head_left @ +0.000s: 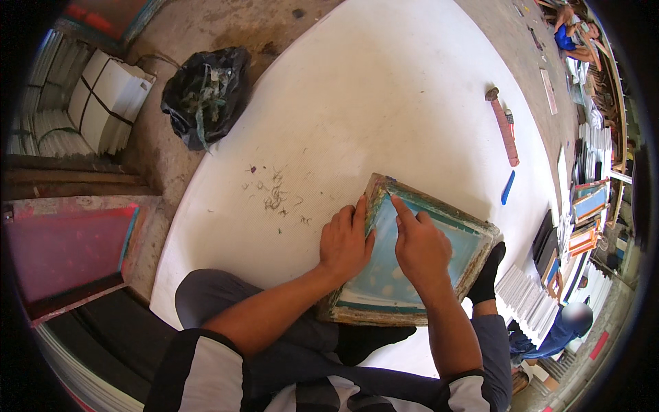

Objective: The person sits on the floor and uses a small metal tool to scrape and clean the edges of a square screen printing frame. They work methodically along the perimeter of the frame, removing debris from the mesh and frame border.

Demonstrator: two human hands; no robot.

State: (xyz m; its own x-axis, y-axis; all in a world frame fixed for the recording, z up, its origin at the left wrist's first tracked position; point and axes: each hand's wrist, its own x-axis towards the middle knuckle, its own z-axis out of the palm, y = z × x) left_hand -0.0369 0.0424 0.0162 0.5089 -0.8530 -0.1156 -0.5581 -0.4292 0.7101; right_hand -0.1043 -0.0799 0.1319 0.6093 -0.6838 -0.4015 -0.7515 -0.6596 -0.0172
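Note:
A screen-printing frame (439, 216) with worn, paint-stained wooden sides and pale blue mesh lies tilted across my lap and crossed legs. My left hand (347, 240) grips its left side near the far corner, fingers along the wood and thumb toward the mesh. Over the mesh, my right hand (420, 247) has its index finger stretched to the inner edge at that same corner, with the other fingers curled. Whatever those fingers may pinch is hidden. Small dark shavings (276, 196) lie on the white sheet left of the frame.
I sit on a large white sheet (329, 89). Toward its right edge lie a red-wrapped tool (504, 130) and a blue strip (508, 187). A black plastic bag (206, 96) with scraps stands left, near a reddish screen frame (75, 250). Another person (559, 333) sits at right.

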